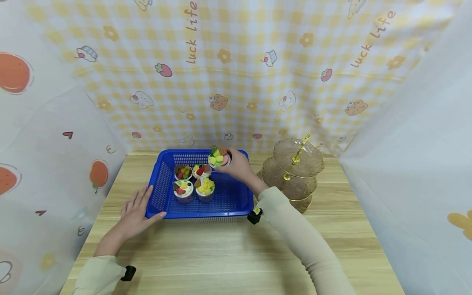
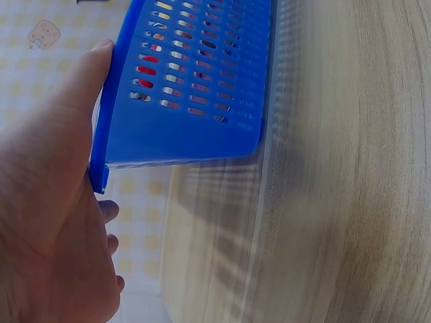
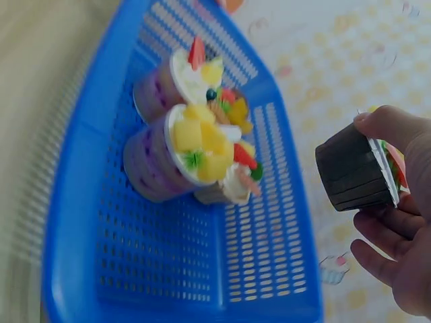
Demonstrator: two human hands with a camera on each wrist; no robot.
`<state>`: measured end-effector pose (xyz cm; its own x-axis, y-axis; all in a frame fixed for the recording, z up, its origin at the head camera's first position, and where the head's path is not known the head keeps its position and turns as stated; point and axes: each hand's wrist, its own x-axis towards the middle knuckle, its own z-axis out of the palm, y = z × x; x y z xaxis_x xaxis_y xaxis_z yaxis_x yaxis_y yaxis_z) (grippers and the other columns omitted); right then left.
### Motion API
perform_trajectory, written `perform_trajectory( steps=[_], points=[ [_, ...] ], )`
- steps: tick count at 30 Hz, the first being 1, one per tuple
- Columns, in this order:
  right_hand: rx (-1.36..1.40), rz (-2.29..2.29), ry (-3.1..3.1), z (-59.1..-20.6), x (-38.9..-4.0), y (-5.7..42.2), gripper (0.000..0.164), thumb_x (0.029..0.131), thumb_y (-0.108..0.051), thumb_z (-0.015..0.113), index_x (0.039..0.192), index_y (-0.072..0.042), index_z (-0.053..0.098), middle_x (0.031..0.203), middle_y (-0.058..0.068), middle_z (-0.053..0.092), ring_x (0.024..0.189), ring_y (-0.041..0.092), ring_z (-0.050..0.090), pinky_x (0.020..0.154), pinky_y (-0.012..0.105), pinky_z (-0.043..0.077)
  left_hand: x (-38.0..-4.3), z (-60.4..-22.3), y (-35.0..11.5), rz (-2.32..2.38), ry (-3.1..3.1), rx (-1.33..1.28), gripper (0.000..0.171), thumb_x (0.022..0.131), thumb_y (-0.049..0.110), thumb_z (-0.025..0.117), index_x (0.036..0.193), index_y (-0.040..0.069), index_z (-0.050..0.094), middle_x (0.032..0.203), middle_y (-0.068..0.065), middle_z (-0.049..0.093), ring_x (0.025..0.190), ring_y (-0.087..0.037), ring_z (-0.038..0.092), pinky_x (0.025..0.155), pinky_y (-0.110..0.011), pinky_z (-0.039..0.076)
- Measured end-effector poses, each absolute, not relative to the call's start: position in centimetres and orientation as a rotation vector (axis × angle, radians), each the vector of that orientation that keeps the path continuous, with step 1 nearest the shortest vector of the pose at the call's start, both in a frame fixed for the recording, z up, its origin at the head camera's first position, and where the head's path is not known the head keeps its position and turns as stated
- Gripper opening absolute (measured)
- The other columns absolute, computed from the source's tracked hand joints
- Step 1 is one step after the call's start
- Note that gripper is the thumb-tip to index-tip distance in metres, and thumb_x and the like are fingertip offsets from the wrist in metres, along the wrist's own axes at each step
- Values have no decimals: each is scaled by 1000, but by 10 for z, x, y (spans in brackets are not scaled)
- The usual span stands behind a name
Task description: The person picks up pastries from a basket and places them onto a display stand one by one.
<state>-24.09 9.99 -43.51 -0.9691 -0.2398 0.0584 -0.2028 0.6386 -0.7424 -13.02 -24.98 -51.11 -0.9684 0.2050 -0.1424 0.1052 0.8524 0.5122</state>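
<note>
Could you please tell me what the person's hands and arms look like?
The left hand and right hand are ungloved, with no rings visible. The left sleeve and right sleeve are plain pale cream, ending near the wrists. A small black block shows by the left cuff and another by the right, the latter with a yellow patch.

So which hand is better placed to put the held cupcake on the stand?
Likely the right hand: it grips the cupcake and is nearer the stand; the left hand touches the basket.
</note>
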Motion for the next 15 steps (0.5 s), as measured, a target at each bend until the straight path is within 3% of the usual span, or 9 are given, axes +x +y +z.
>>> perform_trajectory(
  steps=[9,15],
  points=[
    [-418,-1345,2841,-405,-193,128,74,76,-34,85,139,-12,52,127,6,65,106,20,66,87,38,57,-130,-511,-251,775,2829,240,109,89,63,59,160,14,-8,166,-22,-9,149,-55,-9,111,-78,-6],
    [-439,-1325,2943,-380,-161,165,73,74,-31,87,136,-9,56,117,9,69,103,23,66,87,40,58,-132,-514,-251,751,2842,242,109,89,64,59,160,14,-8,166,-23,-7,149,-55,-7,111,-79,-5]
  ],
)
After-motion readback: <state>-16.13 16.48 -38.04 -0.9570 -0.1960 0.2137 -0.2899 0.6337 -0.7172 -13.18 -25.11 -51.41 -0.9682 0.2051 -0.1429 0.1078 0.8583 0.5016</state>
